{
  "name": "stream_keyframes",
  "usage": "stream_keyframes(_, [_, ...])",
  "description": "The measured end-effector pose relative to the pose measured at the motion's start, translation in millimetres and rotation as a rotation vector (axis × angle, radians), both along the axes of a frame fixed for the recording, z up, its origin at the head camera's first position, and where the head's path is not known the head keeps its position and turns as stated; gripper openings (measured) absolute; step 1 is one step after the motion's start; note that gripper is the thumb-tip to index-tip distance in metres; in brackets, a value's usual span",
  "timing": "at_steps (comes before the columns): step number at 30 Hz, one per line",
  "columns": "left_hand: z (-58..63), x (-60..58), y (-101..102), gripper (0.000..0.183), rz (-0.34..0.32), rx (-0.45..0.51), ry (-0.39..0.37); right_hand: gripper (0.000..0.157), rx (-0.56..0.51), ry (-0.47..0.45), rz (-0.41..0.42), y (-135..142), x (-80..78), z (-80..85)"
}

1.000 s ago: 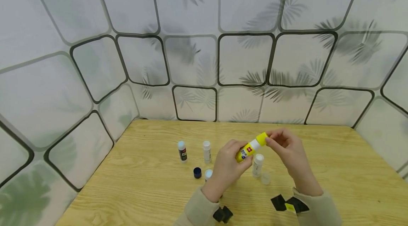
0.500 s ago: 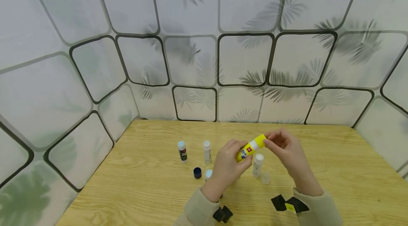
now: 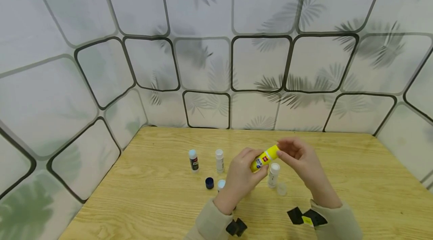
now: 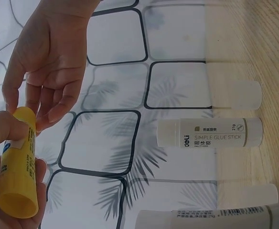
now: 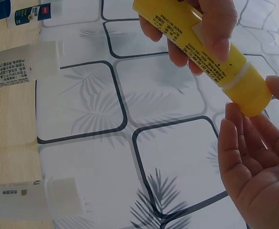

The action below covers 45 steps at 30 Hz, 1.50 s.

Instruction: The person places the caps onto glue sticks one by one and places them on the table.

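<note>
In the head view my left hand (image 3: 241, 174) grips a yellow glue stick (image 3: 259, 161), tilted up to the right above the table. My right hand (image 3: 299, 159) pinches its yellow cap (image 3: 272, 152) at the upper end. The right wrist view shows the cap (image 5: 252, 95) between thumb and fingertips, with a narrow white band bordering it. A white glue stick (image 3: 273, 176) stands just beyond the hands, and a second white glue stick (image 3: 219, 161) is farther left. Beside that one stands a dark-labelled glue stick (image 3: 194, 161) with a light blue top.
A dark blue cap (image 3: 209, 183) lies left of the left hand. Near it a light blue top (image 3: 221, 184) is partly hidden by the left wrist. A translucent cap (image 3: 282, 189) sits on the wooden table (image 3: 152, 195). Patterned cloth (image 3: 206, 63) walls the table's back and left side.
My right hand has moved down and left, bringing the yellow cap toward the body of the glue stick. The white part between them has shrunk to a thin band. The left hand stays put.
</note>
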<state>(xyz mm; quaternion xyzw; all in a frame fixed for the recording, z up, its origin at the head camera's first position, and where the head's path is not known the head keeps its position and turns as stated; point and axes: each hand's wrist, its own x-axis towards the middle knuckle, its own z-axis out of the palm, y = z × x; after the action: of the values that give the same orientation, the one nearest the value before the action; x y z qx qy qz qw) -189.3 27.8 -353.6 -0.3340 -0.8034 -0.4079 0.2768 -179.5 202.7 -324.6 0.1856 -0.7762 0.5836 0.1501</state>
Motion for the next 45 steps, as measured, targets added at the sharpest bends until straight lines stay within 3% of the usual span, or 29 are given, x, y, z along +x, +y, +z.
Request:
stream_keyframes(11, [0.8, 0.7, 0, 0.029, -0.015, -0.016, 0.025, 0.027, 0.002, -0.008, 0.109, 5, -1.4, -2.9])
stream_keyframes(19, [1.8, 1.9, -2, 0.028, -0.020, -0.035, 0.062, 0.028, 0.045, -0.009, 0.130, 9, -0.1, -2.1])
stream_keyframes(33, [3.6, 4.3, -3, 0.027, -0.043, 0.038, 0.027, 0.021, 0.092, 0.017, 0.031, 0, 4.8, 0.1])
stream_keyframes(45, [-0.6, 2.1, 1, 0.030, -0.035, 0.054, 0.002, 0.025, 0.051, 0.001, -0.034, -6, 8.0, 2.7])
